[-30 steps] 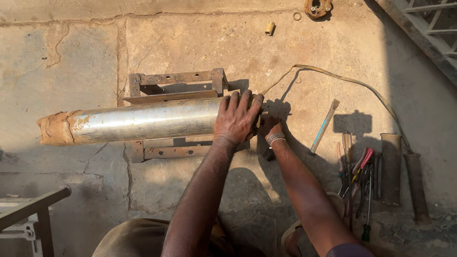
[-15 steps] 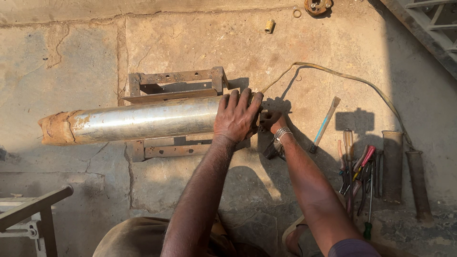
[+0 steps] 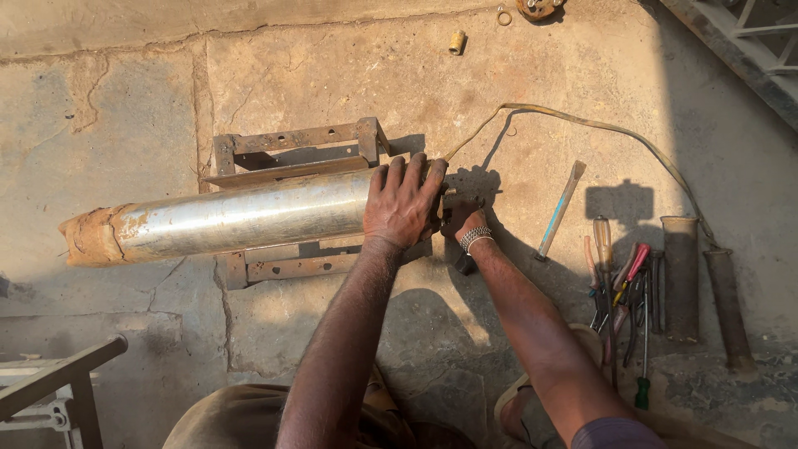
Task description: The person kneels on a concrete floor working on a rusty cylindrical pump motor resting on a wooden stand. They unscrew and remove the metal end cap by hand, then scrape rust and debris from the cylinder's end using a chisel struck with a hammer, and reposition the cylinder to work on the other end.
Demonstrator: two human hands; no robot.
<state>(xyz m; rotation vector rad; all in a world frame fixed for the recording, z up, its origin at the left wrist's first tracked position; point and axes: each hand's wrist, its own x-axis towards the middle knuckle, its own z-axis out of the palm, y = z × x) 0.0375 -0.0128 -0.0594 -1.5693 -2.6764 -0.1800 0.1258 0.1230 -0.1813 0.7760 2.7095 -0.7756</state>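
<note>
Now: left hand spread flat, fingers splayed, palm pressed on the right end of the pipe; not wrapped round it. Right hand just right of that end, curled in shadow round something dark; bead wristband at the wrist. Grip itself too dark to judge, so cannot tell how tight or on what.

Pipe: shiny metal cylinder, lying flat, long axis left to right with a slight tilt, right end higher in frame. Left end capped in rusty orange crust, pointing left. Resting across a rusty frame on the concrete floor.

Right of the hands: a chisel-like bar lying alone, then a heap of pliers and screwdrivers, two dark tubes beside them. Cable looping from the pipe end towards the tubes.

Hidden: pipe's right end face under the left hand; far fittings at top edge cut off.
</note>
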